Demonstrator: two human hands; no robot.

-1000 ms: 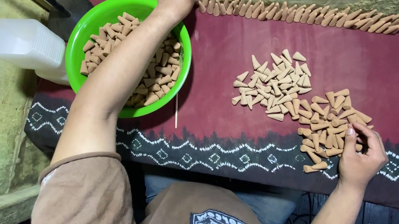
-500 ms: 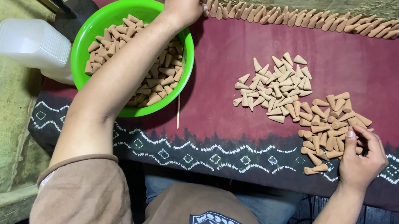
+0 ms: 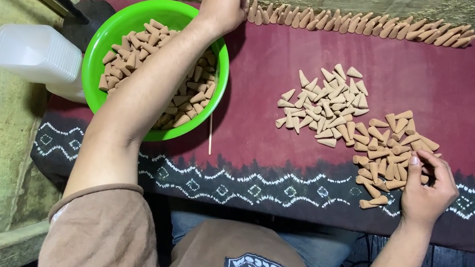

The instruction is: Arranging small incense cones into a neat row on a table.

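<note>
Your left hand (image 3: 224, 5) is closed into a loose fist at the far edge of the maroon cloth (image 3: 272, 69), right at the left end of the row of cones (image 3: 360, 24) that runs along that edge toward the far right corner; whether a cone is pinched inside the fist, you cannot tell from here. The row's long axis follows the far edge, and each cone in it lies crosswise to that line, tips pointing roughly away from you. The row extends to the right of your left hand, so its open end is the one under your knuckles. Your left forearm crosses over the green bowl (image 3: 116, 27) of cones, which sits at the cloth's left side, near the far left corner. Your right hand (image 3: 426, 190) rests at the near right part of the cloth, fingers curled and touching the near edge of the loose pile of cones (image 3: 394, 154) (the cones there lie every which way). A second loose heap (image 3: 323, 105) lies between that pile and the bowl, apart from both hands. A thin stick (image 3: 210, 132) lies just beside the bowl's right rim, and a stack of clear lidded containers (image 3: 36, 53) sits off the cloth to the left. The right hand is the nearer one to the loose cones; the left is the nearer to the row.
</note>
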